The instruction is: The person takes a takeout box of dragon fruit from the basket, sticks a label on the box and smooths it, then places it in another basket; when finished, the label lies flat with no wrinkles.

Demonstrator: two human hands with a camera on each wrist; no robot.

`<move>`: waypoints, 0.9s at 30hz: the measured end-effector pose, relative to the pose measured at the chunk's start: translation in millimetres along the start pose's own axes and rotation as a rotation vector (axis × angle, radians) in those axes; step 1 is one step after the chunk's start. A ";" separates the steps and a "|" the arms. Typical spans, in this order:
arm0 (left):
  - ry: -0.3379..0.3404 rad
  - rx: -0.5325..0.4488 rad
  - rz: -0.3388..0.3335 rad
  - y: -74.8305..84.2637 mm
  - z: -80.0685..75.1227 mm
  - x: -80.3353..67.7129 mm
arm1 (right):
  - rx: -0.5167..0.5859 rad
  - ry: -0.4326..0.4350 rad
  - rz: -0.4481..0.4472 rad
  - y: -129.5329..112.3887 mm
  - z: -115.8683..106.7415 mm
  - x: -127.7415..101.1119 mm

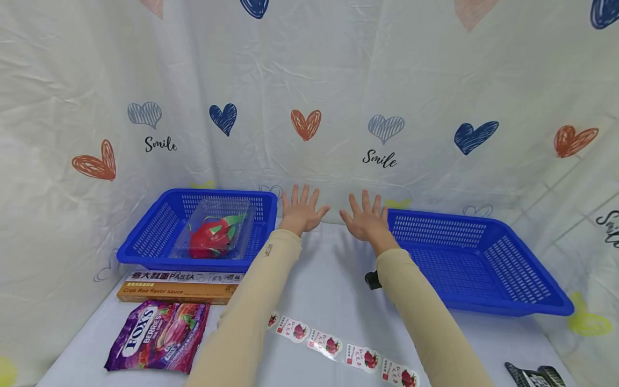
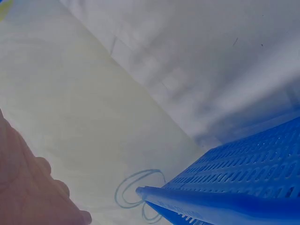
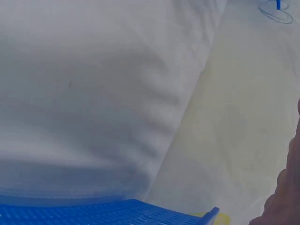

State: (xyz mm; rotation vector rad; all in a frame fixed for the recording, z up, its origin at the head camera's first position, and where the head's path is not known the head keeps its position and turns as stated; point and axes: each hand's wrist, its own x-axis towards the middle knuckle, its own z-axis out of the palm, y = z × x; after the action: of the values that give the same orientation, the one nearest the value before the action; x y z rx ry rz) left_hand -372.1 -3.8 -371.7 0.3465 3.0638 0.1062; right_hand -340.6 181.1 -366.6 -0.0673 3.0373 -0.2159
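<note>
From the head view, the left hand (image 1: 301,208) and the right hand (image 1: 367,217) are stretched out side by side over the far middle of the white table (image 1: 329,279), fingers spread wide and holding nothing. Just left of the left hand sits a blue perforated plastic basket (image 1: 159,226) holding a clear plastic box (image 1: 217,236) with a red dragon fruit (image 1: 210,239) inside. Just right of the right hand lies a second, shallow blue plastic basket (image 1: 479,263). Near the left basket lie a long brown pasta carton (image 1: 179,286) and a purple bag of berry sweets (image 1: 159,336). A strip of fruit stickers (image 1: 338,346) runs along the near edge.

The left wrist view shows the left basket's corner (image 2: 225,187) against the pale backdrop cloth (image 2: 93,117), with part of the hand (image 2: 28,187) at the lower left.

The right wrist view shows the right basket's rim (image 3: 117,213) at the bottom and a sliver of the hand (image 3: 286,197) at the right edge.
</note>
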 end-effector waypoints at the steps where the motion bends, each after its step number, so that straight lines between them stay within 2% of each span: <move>1: -0.005 -0.002 0.007 -1.2 -0.6 0.1 | 0.007 -0.004 -0.001 -1.3 0.4 0.1; 4: -0.008 0.000 0.048 -6.0 -6.1 -2.3 | 0.030 -0.015 -0.021 -7.3 1.5 -0.6; 8: -0.011 -0.019 0.125 -16.2 -19.9 -4.6 | 0.083 -0.032 -0.109 -19.0 5.2 -3.0; 11: -0.027 -0.119 0.208 -26.5 -30.1 -3.7 | 0.159 -0.034 -0.199 -32.0 10.9 -7.9; 15: -0.060 -0.285 0.322 -39.1 -40.5 -4.8 | 0.335 -0.014 -0.308 -56.2 24.3 -18.4; 17: -0.063 -0.334 0.355 -43.3 -43.6 -6.8 | 0.423 0.010 -0.360 -70.2 33.7 -23.1; 21: -0.048 -0.368 0.393 -48.8 -45.8 -10.6 | 0.550 0.039 -0.443 -97.0 52.2 -28.9; 27: -0.058 -0.392 0.413 -52.8 -47.6 -15.4 | 0.678 0.001 -0.453 -125.6 70.9 -32.4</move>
State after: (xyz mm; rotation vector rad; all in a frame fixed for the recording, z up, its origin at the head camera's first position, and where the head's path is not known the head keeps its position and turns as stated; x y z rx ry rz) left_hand -371.9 -61.6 -327.5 0.9193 2.7736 0.6850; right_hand -296.8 48.7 -415.5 -0.6883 2.7235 -1.2407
